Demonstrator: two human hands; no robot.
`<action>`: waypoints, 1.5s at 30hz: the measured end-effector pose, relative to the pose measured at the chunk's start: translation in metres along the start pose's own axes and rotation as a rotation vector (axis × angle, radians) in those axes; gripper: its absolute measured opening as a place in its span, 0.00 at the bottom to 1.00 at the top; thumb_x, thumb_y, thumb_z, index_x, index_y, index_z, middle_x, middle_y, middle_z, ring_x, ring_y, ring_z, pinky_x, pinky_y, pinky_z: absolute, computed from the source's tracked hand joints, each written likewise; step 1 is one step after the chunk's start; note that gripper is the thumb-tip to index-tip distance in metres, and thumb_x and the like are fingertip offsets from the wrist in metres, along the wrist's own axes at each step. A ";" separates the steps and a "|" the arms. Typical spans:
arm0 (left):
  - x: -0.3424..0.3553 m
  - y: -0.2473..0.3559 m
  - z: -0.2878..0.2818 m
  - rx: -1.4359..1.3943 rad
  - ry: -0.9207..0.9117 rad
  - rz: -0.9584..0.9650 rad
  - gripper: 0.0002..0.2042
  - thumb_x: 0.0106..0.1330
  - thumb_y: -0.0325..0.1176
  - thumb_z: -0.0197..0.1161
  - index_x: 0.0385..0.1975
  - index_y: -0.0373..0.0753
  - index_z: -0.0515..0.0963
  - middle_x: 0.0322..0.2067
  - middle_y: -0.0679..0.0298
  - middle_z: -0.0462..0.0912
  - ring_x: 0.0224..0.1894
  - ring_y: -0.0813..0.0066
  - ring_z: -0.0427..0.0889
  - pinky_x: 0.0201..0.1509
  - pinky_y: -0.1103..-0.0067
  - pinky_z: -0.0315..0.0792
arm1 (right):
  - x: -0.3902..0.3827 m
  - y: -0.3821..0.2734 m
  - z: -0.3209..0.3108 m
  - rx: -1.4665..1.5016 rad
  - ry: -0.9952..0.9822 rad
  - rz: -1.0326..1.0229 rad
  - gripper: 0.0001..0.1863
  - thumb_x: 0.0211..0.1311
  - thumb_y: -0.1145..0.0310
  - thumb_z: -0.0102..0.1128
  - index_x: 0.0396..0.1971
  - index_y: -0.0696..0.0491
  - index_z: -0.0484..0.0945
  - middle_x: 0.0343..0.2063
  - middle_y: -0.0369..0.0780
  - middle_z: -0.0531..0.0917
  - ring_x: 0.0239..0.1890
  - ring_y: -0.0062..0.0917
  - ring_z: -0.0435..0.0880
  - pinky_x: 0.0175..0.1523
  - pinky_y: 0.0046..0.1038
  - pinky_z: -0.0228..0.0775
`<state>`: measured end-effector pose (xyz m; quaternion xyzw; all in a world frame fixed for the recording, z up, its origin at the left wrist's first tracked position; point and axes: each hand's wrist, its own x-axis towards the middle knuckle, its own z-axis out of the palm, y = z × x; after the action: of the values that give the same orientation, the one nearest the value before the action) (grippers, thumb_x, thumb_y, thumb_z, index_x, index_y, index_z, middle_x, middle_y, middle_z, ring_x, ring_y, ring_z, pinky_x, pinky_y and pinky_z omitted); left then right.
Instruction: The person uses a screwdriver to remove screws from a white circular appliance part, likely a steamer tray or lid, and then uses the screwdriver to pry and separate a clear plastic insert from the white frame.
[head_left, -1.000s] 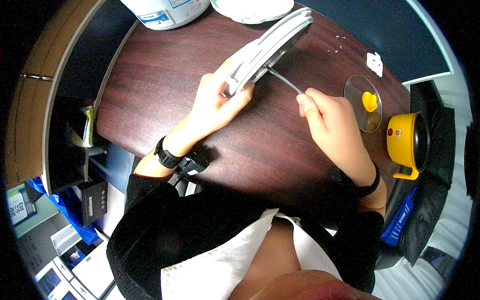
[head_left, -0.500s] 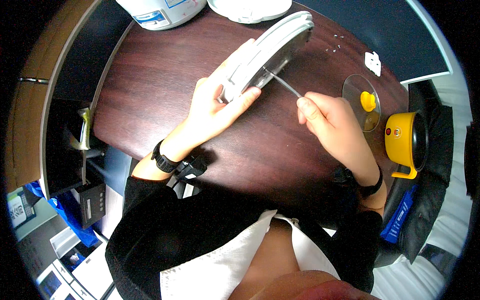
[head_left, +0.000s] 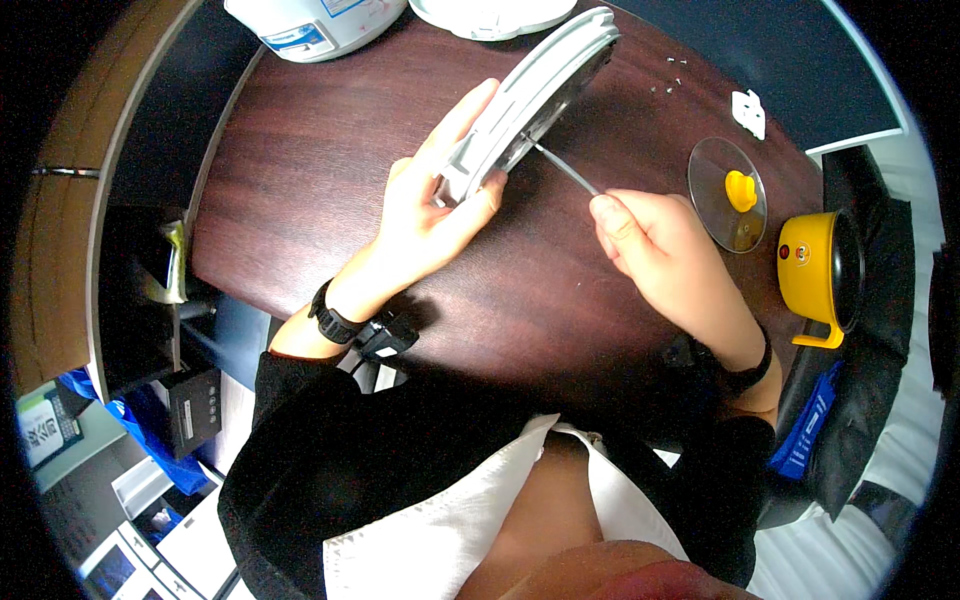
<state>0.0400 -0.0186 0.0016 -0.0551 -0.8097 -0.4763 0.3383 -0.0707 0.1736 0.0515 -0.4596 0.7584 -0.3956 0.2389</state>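
Note:
My left hand (head_left: 428,205) grips a round white appliance lid (head_left: 520,85) by its near edge, thumb on the underside and fingers behind. The lid is tilted nearly on edge above the table, with a shiny metal underside facing right. In my right hand (head_left: 655,235) is a screwdriver (head_left: 568,168) with a thin metal shaft; its handle is hidden in my closed fingers. The shaft's tip meets the lid's underside near its middle; what it touches is too small to make out.
On the dark wooden table (head_left: 330,170) lie several small screws (head_left: 672,75), a white plastic piece (head_left: 747,115) and a glass lid (head_left: 722,195) with a yellow knob. A yellow pot (head_left: 808,265) stands at the right edge. A white appliance body (head_left: 330,30) and white cover (head_left: 490,15) sit at the back.
The view has shifted slightly. The lid is turned a little more edge-on, and the screwdriver's tip stays at its underside. Both hands keep their grips.

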 end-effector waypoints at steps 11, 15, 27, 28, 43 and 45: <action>0.000 0.001 0.000 -0.061 -0.023 -0.098 0.34 0.54 0.22 0.61 0.61 0.32 0.53 0.54 0.57 0.68 0.53 0.74 0.68 0.54 0.80 0.64 | 0.011 0.006 -0.011 0.324 -0.214 0.148 0.21 0.64 0.55 0.45 0.17 0.53 0.67 0.06 0.36 0.66 0.07 0.25 0.64 0.14 0.25 0.56; 0.000 0.000 0.000 -0.045 0.023 -0.067 0.35 0.54 0.23 0.63 0.61 0.32 0.53 0.55 0.56 0.67 0.54 0.72 0.68 0.56 0.78 0.63 | 0.000 -0.013 -0.011 -0.515 0.255 -0.152 0.15 0.59 0.60 0.53 0.18 0.54 0.68 0.13 0.43 0.73 0.18 0.41 0.75 0.21 0.37 0.64; 0.001 0.005 -0.001 -0.115 0.024 -0.046 0.36 0.53 0.24 0.64 0.62 0.32 0.51 0.57 0.55 0.64 0.57 0.70 0.65 0.59 0.75 0.60 | -0.006 -0.018 -0.007 -0.692 0.328 -0.242 0.14 0.57 0.60 0.55 0.17 0.51 0.68 0.13 0.41 0.74 0.17 0.37 0.76 0.20 0.35 0.66; 0.000 0.006 -0.001 -0.112 0.020 -0.047 0.36 0.53 0.24 0.64 0.62 0.32 0.51 0.57 0.55 0.65 0.56 0.71 0.66 0.59 0.76 0.61 | -0.006 -0.019 -0.007 -0.680 0.315 -0.233 0.14 0.57 0.60 0.55 0.18 0.51 0.68 0.13 0.41 0.74 0.16 0.37 0.76 0.20 0.35 0.65; -0.011 0.000 0.003 -0.097 0.064 -0.051 0.31 0.53 0.22 0.60 0.59 0.31 0.58 0.48 0.51 0.75 0.48 0.68 0.76 0.50 0.77 0.69 | -0.001 -0.011 -0.005 -0.100 0.024 -0.053 0.19 0.61 0.63 0.51 0.13 0.56 0.67 0.11 0.45 0.73 0.13 0.42 0.71 0.18 0.36 0.58; -0.010 -0.002 0.003 -0.079 0.074 -0.024 0.31 0.53 0.22 0.60 0.59 0.32 0.58 0.46 0.52 0.76 0.46 0.68 0.77 0.49 0.78 0.70 | 0.002 -0.007 -0.004 0.120 -0.095 0.013 0.21 0.63 0.61 0.48 0.12 0.55 0.66 0.09 0.41 0.71 0.09 0.36 0.67 0.16 0.32 0.56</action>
<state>0.0454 -0.0150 -0.0066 -0.0409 -0.7779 -0.5136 0.3596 -0.0708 0.1710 0.0596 -0.4578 0.7240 -0.4165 0.3046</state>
